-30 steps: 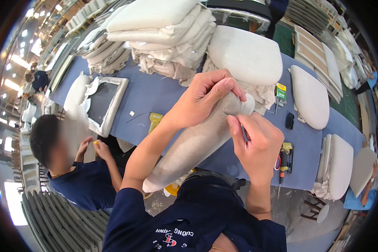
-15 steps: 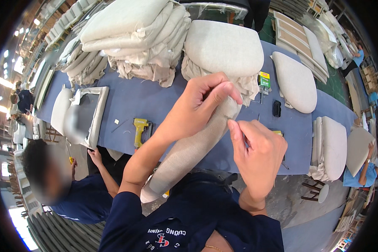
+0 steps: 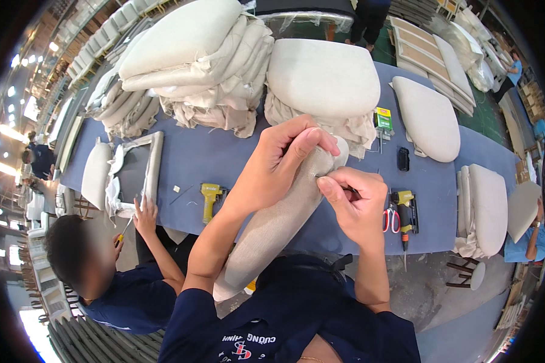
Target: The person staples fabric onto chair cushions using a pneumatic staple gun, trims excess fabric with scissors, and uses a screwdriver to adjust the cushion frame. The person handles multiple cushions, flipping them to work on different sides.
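Note:
A beige fabric-covered seat cushion stands edge-on before me, tilted, its lower end against my body. Around its upper end my left hand is closed, fingers bent over the fabric. Close beside it, my right hand is closed in a pinch at the cushion's edge. A small dark spot shows at those fingertips; what they hold is too small to make out. On the blue-grey table lie a yellow staple gun left of the cushion, and another yellow staple gun with red-handled scissors to the right.
Beige cushions form a tall stack and a lower pile at the back. A single cushion, a green box and a black object lie right. A co-worker handles a padded frame at left. A stool stands right.
My right hand has moved slightly left, its fingertips closer to the left hand along the cushion's edge. The scissors and right staple gun have come into sight. The co-worker's hand has risen onto the frame.

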Tool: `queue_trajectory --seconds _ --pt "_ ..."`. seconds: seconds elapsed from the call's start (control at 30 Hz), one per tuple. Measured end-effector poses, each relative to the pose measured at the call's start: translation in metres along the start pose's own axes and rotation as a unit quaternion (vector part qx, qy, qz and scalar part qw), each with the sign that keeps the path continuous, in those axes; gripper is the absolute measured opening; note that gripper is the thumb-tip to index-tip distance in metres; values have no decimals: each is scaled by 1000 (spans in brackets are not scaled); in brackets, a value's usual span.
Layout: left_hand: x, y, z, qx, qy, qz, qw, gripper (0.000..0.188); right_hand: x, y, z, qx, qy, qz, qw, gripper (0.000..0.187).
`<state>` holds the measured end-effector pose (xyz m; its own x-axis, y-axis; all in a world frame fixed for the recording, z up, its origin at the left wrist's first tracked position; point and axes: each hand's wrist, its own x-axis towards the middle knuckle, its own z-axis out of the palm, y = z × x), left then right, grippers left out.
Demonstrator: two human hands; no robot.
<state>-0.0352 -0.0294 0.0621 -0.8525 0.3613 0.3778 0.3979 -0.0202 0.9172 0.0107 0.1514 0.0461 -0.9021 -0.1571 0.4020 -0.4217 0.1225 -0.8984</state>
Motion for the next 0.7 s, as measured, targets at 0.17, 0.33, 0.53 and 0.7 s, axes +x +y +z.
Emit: queue_trajectory --seconds 0.17,0.33,0.53,0.7 --pt "-31 26 -22 156 5 1 988 31 -8 -4 0 -99 -3 -31 995 19" --pt "-112 51 5 494 144 -116 849 91 -68 146 -27 -111 151 101 977 18" --pt "-150 30 15 485 226 -115 837 94 -145 325 -68 -418 151 153 883 36" --pt "-141 37 26 463 134 -62 874 89 -29 182 -44 -134 148 52 979 43"
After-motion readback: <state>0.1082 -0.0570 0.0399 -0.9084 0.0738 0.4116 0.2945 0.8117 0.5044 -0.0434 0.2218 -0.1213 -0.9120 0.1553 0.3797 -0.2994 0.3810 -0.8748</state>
